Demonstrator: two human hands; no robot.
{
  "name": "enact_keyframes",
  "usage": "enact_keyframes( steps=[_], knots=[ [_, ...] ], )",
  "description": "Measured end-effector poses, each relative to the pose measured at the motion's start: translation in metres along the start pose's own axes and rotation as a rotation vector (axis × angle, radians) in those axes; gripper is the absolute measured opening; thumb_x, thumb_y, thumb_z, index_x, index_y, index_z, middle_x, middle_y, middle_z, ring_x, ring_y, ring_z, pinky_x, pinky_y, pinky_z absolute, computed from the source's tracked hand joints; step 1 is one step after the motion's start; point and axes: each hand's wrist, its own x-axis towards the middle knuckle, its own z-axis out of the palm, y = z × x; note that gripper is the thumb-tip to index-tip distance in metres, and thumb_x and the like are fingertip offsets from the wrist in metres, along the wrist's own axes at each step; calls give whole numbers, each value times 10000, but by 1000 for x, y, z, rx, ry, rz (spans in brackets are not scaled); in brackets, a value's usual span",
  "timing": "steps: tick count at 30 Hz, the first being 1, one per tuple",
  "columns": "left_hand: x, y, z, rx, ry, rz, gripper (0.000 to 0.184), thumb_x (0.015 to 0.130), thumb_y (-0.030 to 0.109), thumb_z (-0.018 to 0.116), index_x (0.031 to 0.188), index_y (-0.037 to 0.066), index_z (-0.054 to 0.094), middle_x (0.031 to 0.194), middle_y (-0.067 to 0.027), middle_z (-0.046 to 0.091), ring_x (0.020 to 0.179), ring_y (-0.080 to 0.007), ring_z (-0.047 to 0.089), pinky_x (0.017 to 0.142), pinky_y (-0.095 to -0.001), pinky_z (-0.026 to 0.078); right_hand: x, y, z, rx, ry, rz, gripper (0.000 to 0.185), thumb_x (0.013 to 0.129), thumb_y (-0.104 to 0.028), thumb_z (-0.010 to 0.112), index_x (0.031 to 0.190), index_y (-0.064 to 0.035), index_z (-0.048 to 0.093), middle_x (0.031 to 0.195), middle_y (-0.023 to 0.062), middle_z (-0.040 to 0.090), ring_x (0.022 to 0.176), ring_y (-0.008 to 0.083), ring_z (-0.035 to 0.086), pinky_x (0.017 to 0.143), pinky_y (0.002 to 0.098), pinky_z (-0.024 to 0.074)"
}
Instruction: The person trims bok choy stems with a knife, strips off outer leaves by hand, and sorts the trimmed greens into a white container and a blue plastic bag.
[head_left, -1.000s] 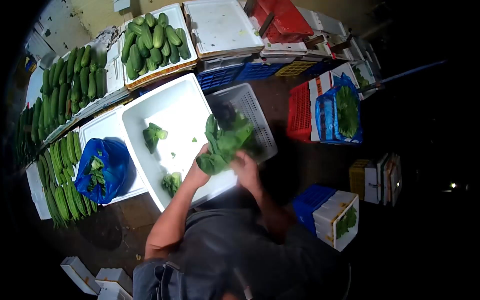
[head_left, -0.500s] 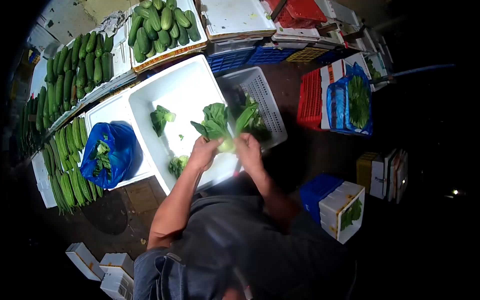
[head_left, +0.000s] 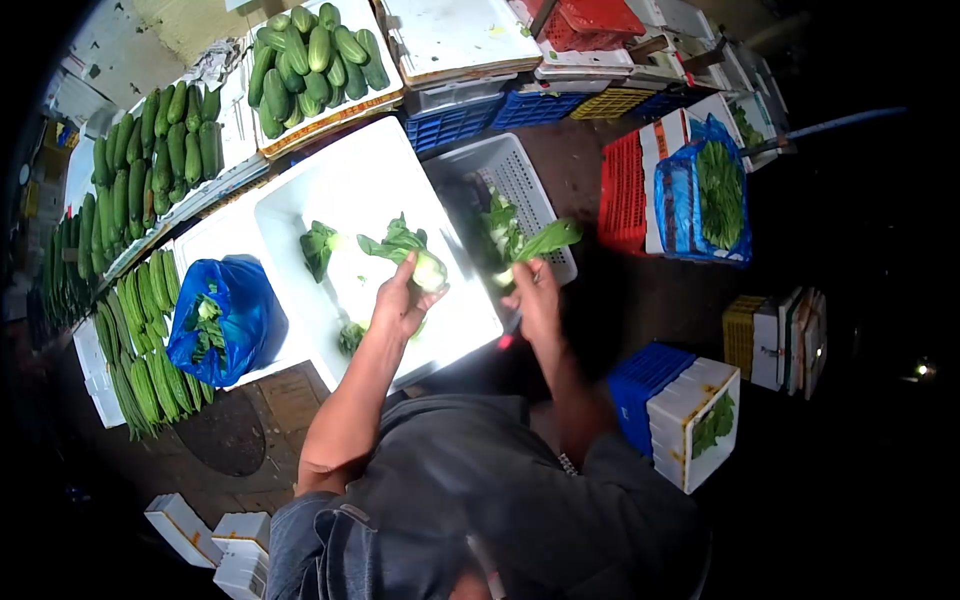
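My left hand [head_left: 398, 303] is closed round a head of bok choy [head_left: 430, 270], its pale base facing me and its leaves pointing left, over a white foam box [head_left: 350, 165]. Between the thumb and fingers of my right hand [head_left: 537, 300] is a single bok choy leaf [head_left: 550, 239], apart from the head. That hand is above the near end of a grey perforated basket [head_left: 520, 178], which has leafy greens [head_left: 500, 215] in it. Inside the foam box, one bok choy [head_left: 318, 250] lies at the left and another [head_left: 351, 338] is partly hidden near my left forearm.
A blue plastic bag [head_left: 240, 310] of greens stands left of the box. Cucumbers [head_left: 310, 60] and ridged gourds [head_left: 150, 375] lie on stands beyond. At right are a red crate [head_left: 622, 195], a blue-wrapped bundle [head_left: 720, 195] and a white box [head_left: 690, 410] of greens.
My hands have moved apart. The right hand has pulled a leaf off the bok choy and carried it right, over the basket; the left hand keeps the head, now tilted.
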Motion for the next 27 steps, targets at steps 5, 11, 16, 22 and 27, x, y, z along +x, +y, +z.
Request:
enact_keyframes(
  steps=[5,11,16,22,27],
  knots=[
    [-6,1,22,-12,26,-57,364,1007,390,604,1263,132,573,1121,-55,653,995,-221,655,875,-420,561,9,28,-21,-795,-115,-422,400,1012,-316,533,1263,-5,552,1085,205,647,866,334,637,775,401,519],
    [-5,-6,24,4,-79,-161,462,984,478,607,1210,74,589,1088,-115,674,919,-262,673,731,-378,579,-21,-21,24,-951,-542,-724,692,921,-334,662,1461,4,391,892,229,683,762,419,668,690,493,515],
    [-9,-8,26,3,-25,-142,433,963,449,655,1187,82,599,1058,-103,673,890,-274,664,712,-405,566,-9,-26,25,-1132,-720,-764,871,877,-395,704,1508,31,280,748,209,672,664,419,656,619,503,493],
    [-11,-6,28,23,17,-164,385,962,403,673,1174,87,613,1020,-93,684,891,-262,665,742,-432,565,-8,-34,23,-1158,-767,-740,888,884,-424,697,1512,34,267,747,221,670,661,434,651,613,519,491],
    [-9,-6,24,42,27,-198,364,965,373,678,1185,88,623,1027,-83,688,893,-252,666,752,-443,566,-6,-32,24,-1182,-771,-711,882,889,-425,688,1512,34,266,767,237,674,683,440,657,632,517,496]
  ],
)
